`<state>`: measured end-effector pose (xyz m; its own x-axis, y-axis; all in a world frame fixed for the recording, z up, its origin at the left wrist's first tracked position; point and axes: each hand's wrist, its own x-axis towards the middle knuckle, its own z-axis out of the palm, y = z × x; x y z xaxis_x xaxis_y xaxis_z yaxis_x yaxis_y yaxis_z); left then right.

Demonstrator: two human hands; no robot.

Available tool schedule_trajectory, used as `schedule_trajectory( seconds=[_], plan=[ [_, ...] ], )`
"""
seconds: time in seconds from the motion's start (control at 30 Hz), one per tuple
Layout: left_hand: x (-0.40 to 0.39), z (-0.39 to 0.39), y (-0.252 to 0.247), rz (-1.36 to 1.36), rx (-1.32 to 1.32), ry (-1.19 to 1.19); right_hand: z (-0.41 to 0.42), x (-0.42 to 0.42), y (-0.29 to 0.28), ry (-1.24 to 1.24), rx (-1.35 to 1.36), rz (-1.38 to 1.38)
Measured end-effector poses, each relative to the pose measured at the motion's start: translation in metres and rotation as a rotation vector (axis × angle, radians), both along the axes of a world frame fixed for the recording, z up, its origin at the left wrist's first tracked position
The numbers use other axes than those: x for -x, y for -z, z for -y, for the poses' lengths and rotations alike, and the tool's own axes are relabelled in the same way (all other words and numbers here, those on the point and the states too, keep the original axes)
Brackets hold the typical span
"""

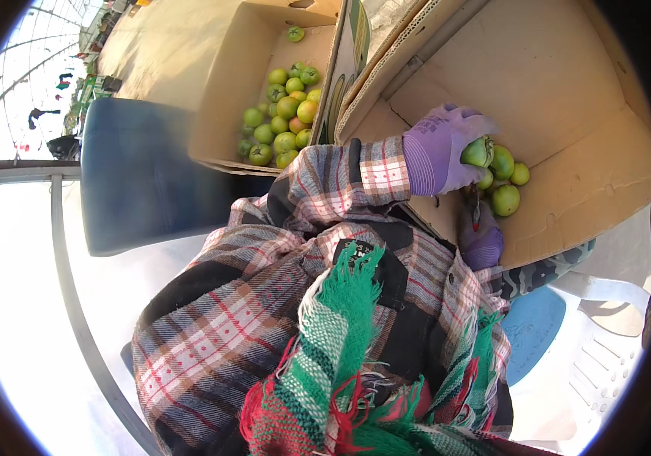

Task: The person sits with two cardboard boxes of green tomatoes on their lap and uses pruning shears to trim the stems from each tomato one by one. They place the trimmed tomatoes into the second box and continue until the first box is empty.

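Observation:
My left hand (445, 149), in a purple glove, reaches into the large cardboard box (508, 74) and grips a green tomato (477, 151). Just below it, my right hand (481, 239), also gloved in purple, is at the near wall of that box, partly in shadow. It holds a small thin tool (476, 212) with a red part, whose exact kind is hard to make out. Close beyond both hands, several loose green tomatoes (505, 199) lie on the bottom of the box.
To the left stands a second cardboard box (217, 108) with several green and reddening tomatoes (287, 107). Beside it is a dark blue container or seat (137, 176). A white plastic chair (599, 353) is at the lower right, and a metal rail (66, 256) curves along the left.

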<state>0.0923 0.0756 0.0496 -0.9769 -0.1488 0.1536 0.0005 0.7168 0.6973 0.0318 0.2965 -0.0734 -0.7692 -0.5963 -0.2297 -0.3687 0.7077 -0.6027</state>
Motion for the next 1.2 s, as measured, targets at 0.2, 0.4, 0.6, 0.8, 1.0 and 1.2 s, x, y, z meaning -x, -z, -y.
schedule_trajectory(
  seconds=[0.2,0.4,0.6,0.8,1.0,1.2],
  plan=[
    [-0.057,0.065,-0.064,-0.435,-0.113,-0.058,-0.001,-0.001,0.001,0.046,0.044,0.025],
    [-0.117,0.208,-0.006,0.229,0.170,-0.491,-0.002,-0.002,0.000,0.062,-0.008,-0.009],
    [-0.181,0.259,0.099,1.221,0.476,-0.253,-0.004,0.005,0.013,0.040,0.005,-0.022],
    [-0.195,0.256,0.143,1.299,0.482,-0.121,-0.006,0.004,0.006,0.013,0.028,-0.078],
    [-0.184,0.262,0.142,1.135,0.548,-0.087,-0.013,0.001,0.002,0.072,0.029,-0.032],
    [-0.165,0.216,0.040,0.353,0.559,-0.535,-0.001,0.004,-0.007,-0.034,-0.099,0.010]
  ],
)
